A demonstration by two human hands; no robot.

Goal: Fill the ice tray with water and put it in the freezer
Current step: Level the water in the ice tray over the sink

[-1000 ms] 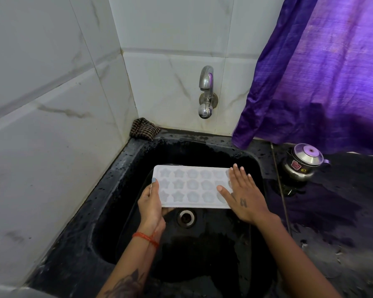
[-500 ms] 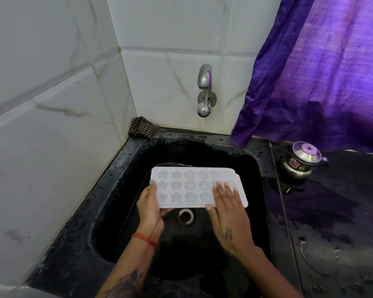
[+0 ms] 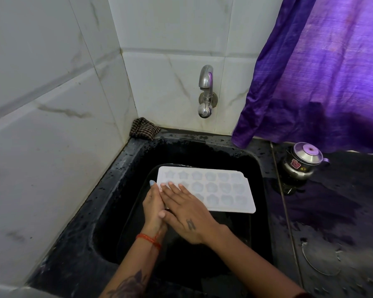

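Two hands over a black sink (image 3: 261, 181): left hand (image 3: 153, 206) grips the white ice tray (image 3: 224, 190); right hand (image 3: 186, 214) lies flat, open, on its star-shaped cells.

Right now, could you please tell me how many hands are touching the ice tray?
2: the left hand holds the ice tray at its left end, and the right hand lies flat across that end.

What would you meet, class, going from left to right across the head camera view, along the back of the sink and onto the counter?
Checked cloth in the corner → wall tap → lower edge of the purple curtain → small steel pot with a lid on the wet black counter.
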